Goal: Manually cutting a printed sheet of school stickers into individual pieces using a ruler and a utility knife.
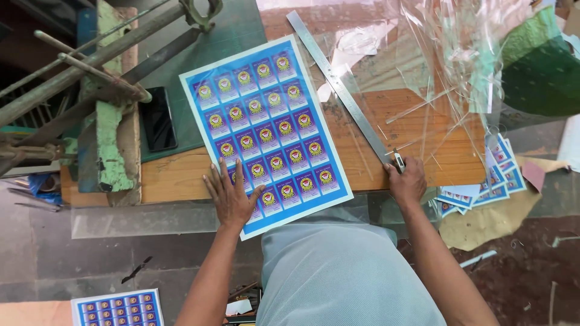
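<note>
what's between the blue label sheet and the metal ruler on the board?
Head view: only clear plastic film over bare wooden board separates the blue label sheet from the metal ruler. Left hand presses the sheet; right hand is at the ruler's near end.

The left hand (231,196) covers several labels at the lower left of the blue sheet (266,130), so their print cannot be seen. The right hand (406,181) hides most of the small tool (399,160) it grips; what kind it is cannot be told. The ruler (338,87) ends under that hand. A second sheet (118,308) is cut off by the bottom edge. The stack (483,184) of cut labels lies partly behind the right forearm. The press (96,78) runs out past the left edge.
</note>
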